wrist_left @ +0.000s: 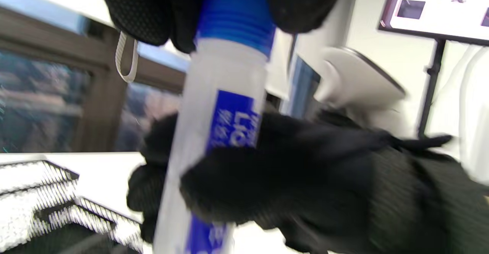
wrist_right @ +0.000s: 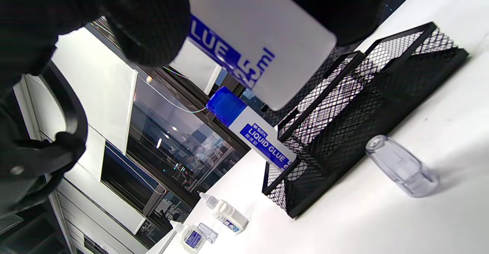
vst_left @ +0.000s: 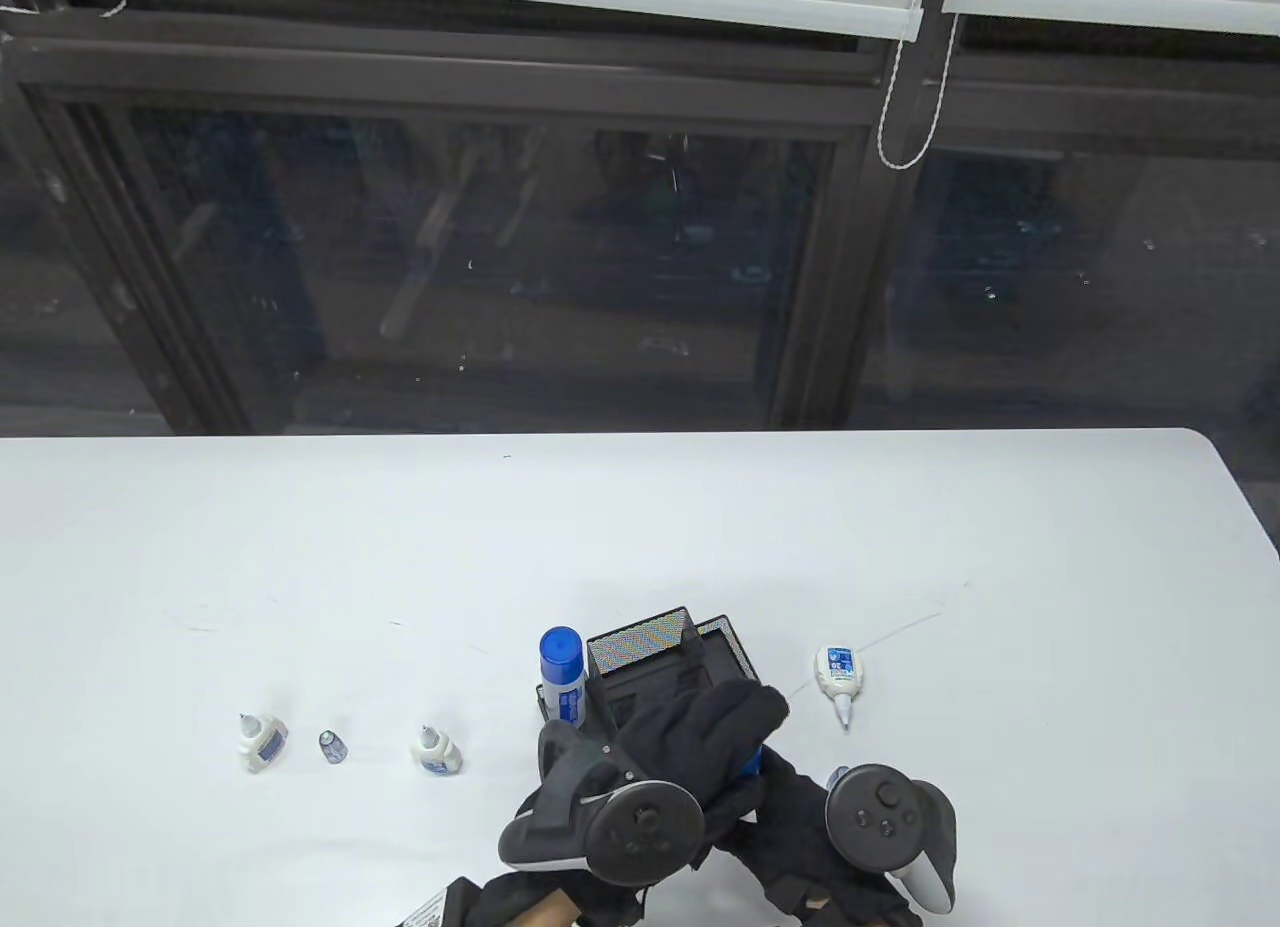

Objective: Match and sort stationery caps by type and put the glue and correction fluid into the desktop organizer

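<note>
A white liquid glue bottle [wrist_left: 225, 93] with a blue cap [wrist_left: 237, 13] is held between both hands, low over the near side of the black mesh organizer [vst_left: 640, 647]. My left hand [vst_left: 720, 737] grips the cap with its fingers [wrist_left: 141, 9]. My right hand [vst_left: 790, 817] wraps the bottle's body [wrist_right: 259, 28]. In the table view only a sliver of that blue cap [vst_left: 752, 762] shows. A second capped glue bottle [vst_left: 562, 672] stands in the organizer's left compartment. An uncapped correction fluid bottle [vst_left: 838, 672] lies right of the organizer.
Two more uncapped correction fluid bottles [vst_left: 262, 742] [vst_left: 437, 749] stand to the left with a clear cap [vst_left: 331, 746] between them. Another clear cap [wrist_right: 401, 166] stands on the table in front of the organizer, near my right hand. A dark window is behind the table.
</note>
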Motion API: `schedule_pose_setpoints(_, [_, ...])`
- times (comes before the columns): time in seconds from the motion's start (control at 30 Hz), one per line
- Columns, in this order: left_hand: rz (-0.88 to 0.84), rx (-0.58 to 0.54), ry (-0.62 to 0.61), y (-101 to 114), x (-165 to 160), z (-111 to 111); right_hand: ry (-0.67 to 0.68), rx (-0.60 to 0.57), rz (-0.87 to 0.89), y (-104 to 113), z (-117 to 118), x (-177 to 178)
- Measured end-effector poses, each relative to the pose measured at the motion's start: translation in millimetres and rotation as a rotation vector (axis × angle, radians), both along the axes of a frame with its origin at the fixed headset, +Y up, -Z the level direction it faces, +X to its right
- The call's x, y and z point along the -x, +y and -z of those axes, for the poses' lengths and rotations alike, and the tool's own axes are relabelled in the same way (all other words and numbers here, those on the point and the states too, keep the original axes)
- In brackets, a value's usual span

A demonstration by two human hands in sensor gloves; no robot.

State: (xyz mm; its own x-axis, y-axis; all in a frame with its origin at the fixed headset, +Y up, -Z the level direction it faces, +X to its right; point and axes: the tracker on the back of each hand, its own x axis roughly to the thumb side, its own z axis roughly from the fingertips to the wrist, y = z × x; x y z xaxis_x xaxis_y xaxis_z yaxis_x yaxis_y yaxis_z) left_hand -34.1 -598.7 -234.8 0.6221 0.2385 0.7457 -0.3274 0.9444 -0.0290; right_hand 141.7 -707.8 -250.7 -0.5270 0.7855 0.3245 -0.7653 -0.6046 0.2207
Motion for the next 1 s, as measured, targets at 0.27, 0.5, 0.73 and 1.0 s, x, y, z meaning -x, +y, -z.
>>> schedule_pose_setpoints(0.27, [-0.142,-0.068,0.121,-1,9,1,-0.007,-0.004,0.002,0,0,-1])
schedule_pose_setpoints(0.5, [-0.158,-0.113,0.185,-6,5,-3,0.000,-0.015,-0.020,0,-1,1])
schedule_pose_setpoints(0.73, [-0.058,-0.049,0.082,-5,-2,-7,0.004,-0.016,-0.003,1,-1,0])
schedule_pose_setpoints(1.0, [-0.057,-0.025,0.032,-5,-3,-7,0.008,-0.021,-0.004,1,-1,1])
